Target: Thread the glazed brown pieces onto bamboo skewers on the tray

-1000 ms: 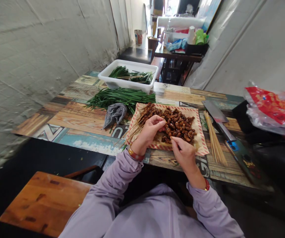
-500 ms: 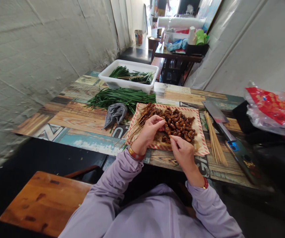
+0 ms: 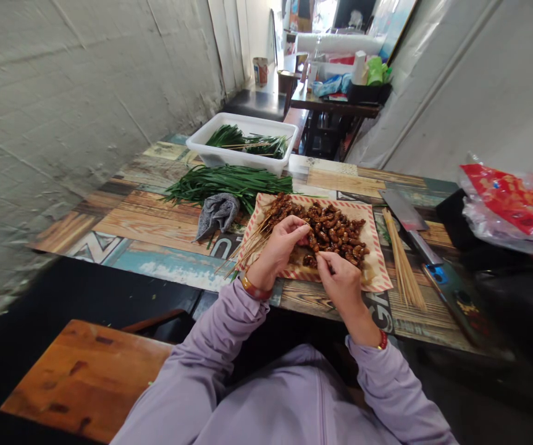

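Observation:
A paper-lined tray (image 3: 377, 272) in front of me holds a heap of glossy brown pieces (image 3: 335, 232) and several filled skewers (image 3: 252, 242) at its left edge. My left hand (image 3: 281, 244) is closed in a pinch over the brown pieces near the tray's middle. My right hand (image 3: 340, 281) is closed too, just below the heap, its fingertips pinched toward the left hand. What the fingers hold is too small to name.
A bundle of bare bamboo sticks (image 3: 400, 256) lies right of the tray, beside a cleaver (image 3: 409, 225) and a phone (image 3: 456, 303). Green chives (image 3: 229, 179), a grey cloth (image 3: 217, 213) and a white tub (image 3: 241, 145) sit behind. A wooden stool (image 3: 85, 377) is at lower left.
My right hand has crept slightly up and left toward the left hand. The left hand stays over the brown pieces.

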`<act>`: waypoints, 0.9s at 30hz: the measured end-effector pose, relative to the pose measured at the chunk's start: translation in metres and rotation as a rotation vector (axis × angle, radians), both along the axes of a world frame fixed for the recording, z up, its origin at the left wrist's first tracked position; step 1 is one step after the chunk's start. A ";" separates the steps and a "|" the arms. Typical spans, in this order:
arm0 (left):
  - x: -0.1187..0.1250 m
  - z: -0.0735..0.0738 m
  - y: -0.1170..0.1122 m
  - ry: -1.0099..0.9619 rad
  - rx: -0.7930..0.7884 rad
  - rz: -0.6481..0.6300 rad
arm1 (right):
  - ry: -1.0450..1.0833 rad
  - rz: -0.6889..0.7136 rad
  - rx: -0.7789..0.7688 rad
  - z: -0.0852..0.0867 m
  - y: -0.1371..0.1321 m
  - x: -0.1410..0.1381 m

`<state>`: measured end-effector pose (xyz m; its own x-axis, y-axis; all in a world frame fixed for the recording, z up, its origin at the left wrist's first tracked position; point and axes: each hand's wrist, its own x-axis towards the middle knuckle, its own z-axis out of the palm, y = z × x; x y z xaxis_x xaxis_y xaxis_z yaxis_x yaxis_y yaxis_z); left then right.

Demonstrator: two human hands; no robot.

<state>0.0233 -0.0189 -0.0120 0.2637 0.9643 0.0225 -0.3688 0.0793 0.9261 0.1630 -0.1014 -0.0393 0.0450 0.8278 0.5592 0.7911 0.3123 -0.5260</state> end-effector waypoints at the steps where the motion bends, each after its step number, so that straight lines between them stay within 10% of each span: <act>1: -0.001 0.001 0.000 0.005 0.007 0.005 | 0.015 0.006 -0.009 0.001 0.000 0.000; 27: -0.001 0.006 -0.001 -0.079 -0.118 -0.057 | 0.136 0.037 -0.058 0.004 -0.004 0.000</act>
<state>0.0221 -0.0195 -0.0062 0.3203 0.9449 -0.0673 -0.4317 0.2088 0.8775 0.1634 -0.1056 -0.0349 0.0859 0.8610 0.5013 0.6998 0.3060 -0.6454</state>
